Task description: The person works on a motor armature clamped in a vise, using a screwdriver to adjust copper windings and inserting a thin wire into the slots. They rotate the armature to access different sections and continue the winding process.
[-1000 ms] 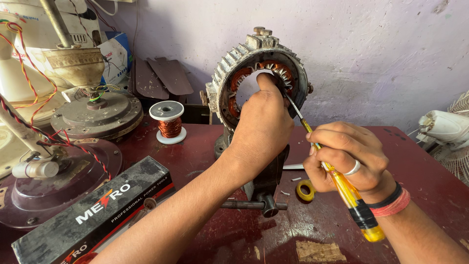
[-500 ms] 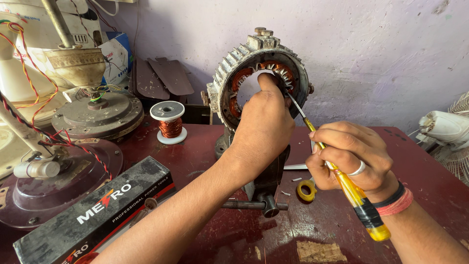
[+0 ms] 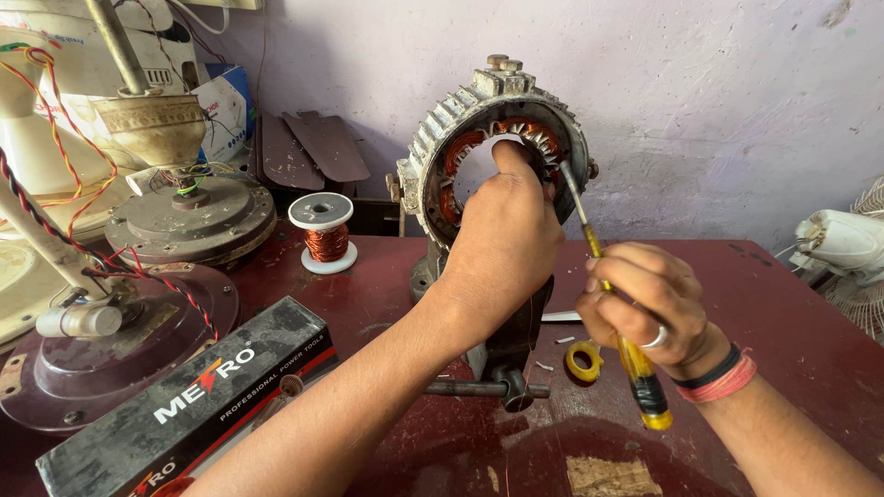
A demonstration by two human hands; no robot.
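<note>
A grey ribbed motor stator [image 3: 440, 138] with copper windings stands upright, clamped in a dark bench vise [image 3: 502, 359] on the maroon table [image 3: 792, 304]. My left hand [image 3: 502, 244] reaches into the stator's bore, fingers pressed on the inner windings. My right hand [image 3: 645, 304] grips a yellow-handled screwdriver [image 3: 635, 368]; its metal shaft points up-left and the tip touches the winding slots at the stator's right inner edge, beside my left fingers.
A copper wire spool [image 3: 321, 232] stands left of the stator. A long grey tool box [image 3: 184, 405] lies at front left. Fan motors and bases [image 3: 189, 216] with red wires crowd the left. A yellow tape roll [image 3: 584, 360] lies by the vise. A white fan [image 3: 843, 244] sits at right.
My right hand with the screwdriver has shifted very slightly; the tip stays at the stator's slots. My left hand stays in the bore.
</note>
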